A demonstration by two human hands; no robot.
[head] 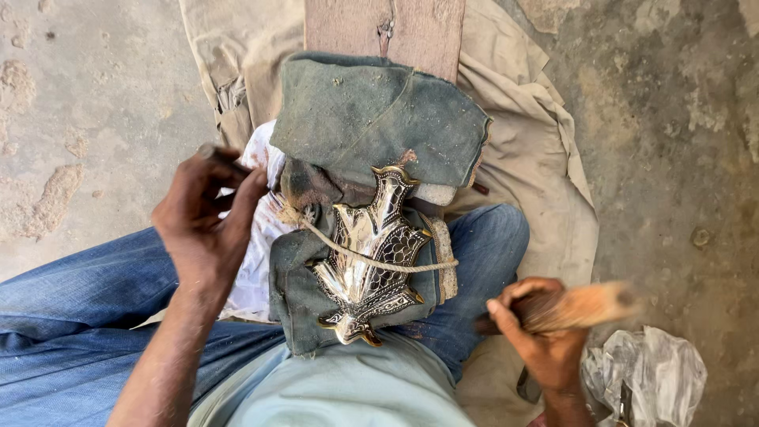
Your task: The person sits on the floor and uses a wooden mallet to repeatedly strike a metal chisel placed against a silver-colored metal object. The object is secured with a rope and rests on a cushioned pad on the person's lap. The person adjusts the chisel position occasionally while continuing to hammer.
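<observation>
A shiny ornate metal plate (368, 257), leaf-shaped with engraved black patterns and brass edges, lies on a folded grey-green cloth (300, 292) over my lap, tied down by a thin rope (371, 259). My left hand (204, 221) is to the left of the plate, fingers pinched on a thin dark tool (224, 158) that points up and left. My right hand (545, 332) is lower right of the plate and grips a wooden mallet (589, 306), blurred by motion. Neither hand touches the plate.
A wooden plank (419, 32) runs under the cloth pile at the top. A beige sheet (530, 158) covers the concrete floor (672, 119). A white stained rag (257, 261) lies beside the plate. A crumpled plastic bag (656, 372) sits at lower right.
</observation>
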